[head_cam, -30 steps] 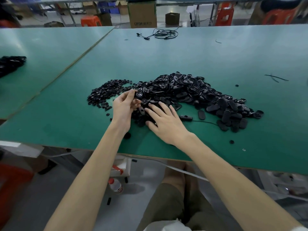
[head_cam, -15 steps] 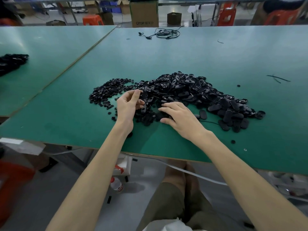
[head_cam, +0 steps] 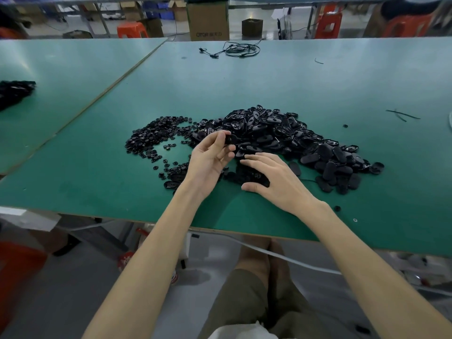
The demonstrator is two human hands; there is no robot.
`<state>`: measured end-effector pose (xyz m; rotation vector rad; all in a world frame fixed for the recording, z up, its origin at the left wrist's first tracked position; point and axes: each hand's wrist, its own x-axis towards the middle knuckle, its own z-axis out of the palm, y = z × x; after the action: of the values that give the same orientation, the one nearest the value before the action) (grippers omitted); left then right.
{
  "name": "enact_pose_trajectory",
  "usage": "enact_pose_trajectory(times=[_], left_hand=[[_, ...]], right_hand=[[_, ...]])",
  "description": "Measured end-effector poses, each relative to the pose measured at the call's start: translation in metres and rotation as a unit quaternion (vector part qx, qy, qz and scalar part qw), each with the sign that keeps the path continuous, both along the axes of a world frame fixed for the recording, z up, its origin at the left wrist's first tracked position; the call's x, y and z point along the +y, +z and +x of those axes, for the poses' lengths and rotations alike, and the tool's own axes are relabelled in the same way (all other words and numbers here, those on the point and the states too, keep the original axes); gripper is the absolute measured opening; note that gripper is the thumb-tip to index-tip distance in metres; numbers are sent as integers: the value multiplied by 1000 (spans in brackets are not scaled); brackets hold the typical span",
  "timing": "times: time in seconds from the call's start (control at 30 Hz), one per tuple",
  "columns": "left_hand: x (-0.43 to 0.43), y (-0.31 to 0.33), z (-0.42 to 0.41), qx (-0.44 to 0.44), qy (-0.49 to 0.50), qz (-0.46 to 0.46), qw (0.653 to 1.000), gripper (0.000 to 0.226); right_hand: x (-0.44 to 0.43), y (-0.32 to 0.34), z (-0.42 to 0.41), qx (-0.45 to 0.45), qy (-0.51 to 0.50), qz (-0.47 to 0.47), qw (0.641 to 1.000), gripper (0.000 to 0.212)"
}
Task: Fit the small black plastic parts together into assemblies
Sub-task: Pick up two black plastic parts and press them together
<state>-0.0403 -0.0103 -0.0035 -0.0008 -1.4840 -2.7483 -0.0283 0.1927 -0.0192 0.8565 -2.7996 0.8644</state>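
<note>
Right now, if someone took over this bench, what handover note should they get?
Left hand: raised over the table, pinching one small black part.
Right hand: open, fingers spread over the near edge of the oval-shell pile.
Small round parts lie heaped left of it on the green table.
Done: cannot tell which pieces are assembled.
Left: fit the held part to a mate, then work through both heaps.

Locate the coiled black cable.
In the head view, the coiled black cable lies centrally near the far edge of the green table, in front of the cardboard box.
</note>
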Motion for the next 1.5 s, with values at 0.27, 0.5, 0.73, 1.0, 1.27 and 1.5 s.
enact_pose_trajectory(times=[0.27,0.5,0.73,1.0,1.27,1.5], left_hand=[[11,-5,3,-19,-67,46,996,15],[14,-7,4,-34,-49,20,998,16],[17,-10,4,8,-64,-2,998,24],[22,-18,8,47,-86,-83,992,26],[25,-16,12,36,-80,-105,991,23],[27,-19,13,56,-55,-142,987,24]], right_hand=[[3,-7,0,34,-59,-61,996,43],[5,-7,2,84,-85,-68,990,17],[9,-4,2,61,-129,-145,979,14],[9,-4,1,-9,-107,-210,972,12],[10,-1,1,-10,-110,-231,967,8],[10,0,3,16,-109,-247,963,12]])
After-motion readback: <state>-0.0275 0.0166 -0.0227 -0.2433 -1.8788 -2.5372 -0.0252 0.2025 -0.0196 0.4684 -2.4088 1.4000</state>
